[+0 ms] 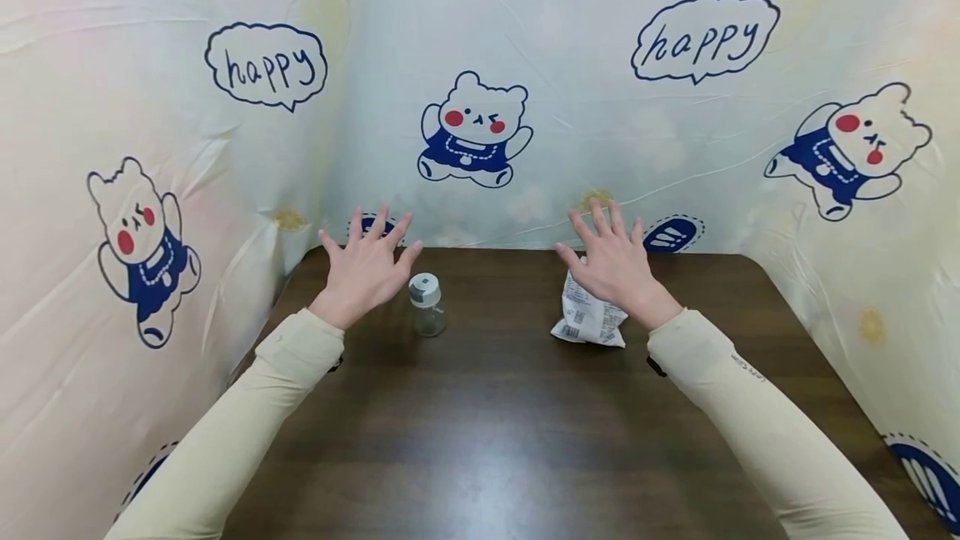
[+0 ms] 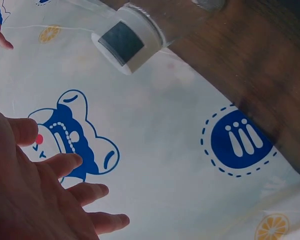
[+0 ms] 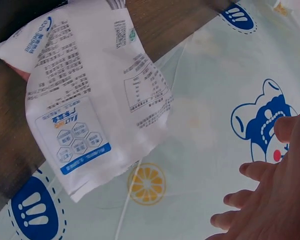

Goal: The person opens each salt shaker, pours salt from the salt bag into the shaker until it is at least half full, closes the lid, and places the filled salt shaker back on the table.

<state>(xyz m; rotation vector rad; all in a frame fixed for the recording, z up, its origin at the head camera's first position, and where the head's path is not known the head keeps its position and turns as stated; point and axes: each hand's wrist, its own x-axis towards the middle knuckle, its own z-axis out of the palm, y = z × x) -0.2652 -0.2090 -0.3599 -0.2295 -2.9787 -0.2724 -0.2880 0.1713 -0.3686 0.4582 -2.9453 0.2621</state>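
A small clear glass jar (image 1: 429,320) with a white lid (image 2: 130,39) stands on the dark table, just right of my left hand (image 1: 363,270). That hand is spread in the air, its fingers apart and holding nothing. My right hand (image 1: 617,267) is also spread, in front of a white printed packet (image 1: 588,317) and partly hiding its top in the head view. In the right wrist view the packet (image 3: 95,95) shows dense text and a blue strip, with a gap between it and the fingers (image 3: 230,200).
The dark wooden table (image 1: 465,423) reaches back to a pale cloth (image 1: 360,23) printed with cartoon bears and "happy" bubbles. The cloth also rises along the table's left and right sides.
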